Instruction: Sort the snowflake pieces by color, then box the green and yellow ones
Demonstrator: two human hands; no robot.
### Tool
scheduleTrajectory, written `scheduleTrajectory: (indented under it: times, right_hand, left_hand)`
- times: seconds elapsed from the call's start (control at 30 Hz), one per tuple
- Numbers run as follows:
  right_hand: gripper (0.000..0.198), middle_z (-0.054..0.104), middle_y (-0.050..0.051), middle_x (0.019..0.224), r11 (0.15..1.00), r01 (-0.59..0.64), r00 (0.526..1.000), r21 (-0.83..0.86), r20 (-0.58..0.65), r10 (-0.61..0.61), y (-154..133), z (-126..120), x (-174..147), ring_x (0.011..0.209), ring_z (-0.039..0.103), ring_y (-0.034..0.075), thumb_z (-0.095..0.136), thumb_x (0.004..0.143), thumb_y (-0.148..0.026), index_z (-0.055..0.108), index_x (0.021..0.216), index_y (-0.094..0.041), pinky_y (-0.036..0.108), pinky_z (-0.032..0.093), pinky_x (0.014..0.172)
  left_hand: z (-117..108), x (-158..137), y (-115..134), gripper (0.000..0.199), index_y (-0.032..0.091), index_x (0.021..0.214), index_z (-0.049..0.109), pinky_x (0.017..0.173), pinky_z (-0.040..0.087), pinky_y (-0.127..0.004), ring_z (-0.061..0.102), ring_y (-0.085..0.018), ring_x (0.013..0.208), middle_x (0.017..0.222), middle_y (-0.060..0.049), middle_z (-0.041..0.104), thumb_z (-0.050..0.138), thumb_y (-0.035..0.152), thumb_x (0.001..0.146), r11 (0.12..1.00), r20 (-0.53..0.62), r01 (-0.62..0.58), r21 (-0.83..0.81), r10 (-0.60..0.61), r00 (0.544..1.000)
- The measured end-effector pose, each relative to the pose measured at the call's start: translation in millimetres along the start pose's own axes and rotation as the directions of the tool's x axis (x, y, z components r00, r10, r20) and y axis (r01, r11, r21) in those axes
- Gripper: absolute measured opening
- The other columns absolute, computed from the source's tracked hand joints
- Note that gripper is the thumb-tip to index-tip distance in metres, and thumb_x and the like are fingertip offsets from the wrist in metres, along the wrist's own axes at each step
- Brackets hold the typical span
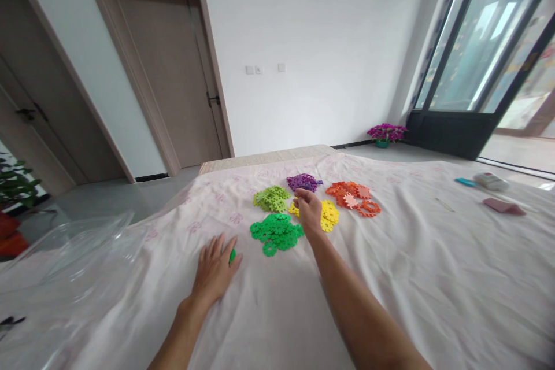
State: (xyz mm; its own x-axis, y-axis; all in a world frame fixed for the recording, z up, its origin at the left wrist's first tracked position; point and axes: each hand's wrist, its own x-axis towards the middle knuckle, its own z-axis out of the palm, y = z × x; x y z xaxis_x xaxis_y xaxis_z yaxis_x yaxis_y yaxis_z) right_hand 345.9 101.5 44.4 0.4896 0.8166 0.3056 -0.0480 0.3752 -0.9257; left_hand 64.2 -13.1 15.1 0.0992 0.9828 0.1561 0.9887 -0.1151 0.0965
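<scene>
My left hand (215,269) rests low on the cloth with its fingers extended. A green interlocking disc (232,255) shows between its thumb and index finger, partly covered. My right hand (309,211) is reached forward over the yellow discs (329,215), fingertips curled together near the purple discs (303,182). What those fingers pinch, if anything, is too small to make out. Beside it lie a pile of green notched discs (277,232) and a lime-green pile (272,199). Orange discs (347,192) lie to the right.
A wrinkled pale cloth (411,266) covers the surface. Clear plastic containers (87,248) stand at left. At far right lie a whitish object (491,181), a blue item (466,182) and a pinkish folded piece (503,206). A thin stick (445,204) lies right of the orange pile.
</scene>
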Motion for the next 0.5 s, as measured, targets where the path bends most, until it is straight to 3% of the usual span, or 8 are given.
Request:
scheduleTrajectory:
  times: [0.13, 0.3, 0.4, 0.5]
  right_hand:
    - [0.03, 0.071, 0.003, 0.09, 0.973, 0.189, 0.952, -0.133, 0.269, -0.148, -3, 37, -42, 0.071, 0.067, 0.015, 0.048, 0.075, -0.02, 0.069, 0.096, -0.018, 0.03, 0.055, 0.071]
    - [0.032, 0.071, 0.003, 0.094, 0.867, 0.45, 0.797, -0.214, 0.534, -0.282, -5, 57, -89, 0.09, 0.066, 0.017, 0.047, 0.077, -0.008, 0.07, 0.096, -0.02, 0.03, 0.051, 0.085]
    - [0.039, 0.07, 0.005, 0.103, 0.818, 0.527, 0.706, -0.229, 0.655, -0.271, -7, 57, -105, 0.097, 0.064, 0.017, 0.047, 0.08, -0.005, 0.068, 0.108, -0.02, 0.03, 0.05, 0.09]
    - [0.044, 0.066, 0.008, 0.11, 0.771, 0.57, 0.657, -0.284, 0.721, -0.22, -7, 54, -111, 0.102, 0.062, 0.018, 0.046, 0.083, -0.004, 0.065, 0.119, -0.021, 0.03, 0.048, 0.093]
  left_hand:
    - [7, 12, 11, 0.056, 0.028, 0.146, 0.046, 0.115, 0.018, -0.058, 0.027, -0.034, 0.146, 0.157, -0.015, 0.036, 0.037, 0.052, 0.096, 0.999, -0.02, 0.054, -0.004, -0.054, 0.998]
    - [18, 34, 26, 0.058, 0.029, 0.142, 0.049, 0.112, 0.018, -0.064, 0.028, -0.036, 0.145, 0.155, -0.015, 0.039, 0.035, 0.058, 0.094, 0.984, -0.084, 0.159, -0.076, -0.165, 0.983]
    - [21, 48, 29, 0.061, 0.027, 0.141, 0.05, 0.112, 0.015, -0.067, 0.03, -0.037, 0.144, 0.153, -0.017, 0.041, 0.034, 0.061, 0.093, 0.961, -0.112, 0.218, -0.172, -0.239, 0.964]
    - [18, 60, 23, 0.059, 0.023, 0.143, 0.046, 0.117, 0.017, -0.06, 0.032, -0.031, 0.144, 0.152, -0.016, 0.043, 0.027, 0.053, 0.097, 0.902, -0.151, 0.197, -0.384, -0.272, 0.95]
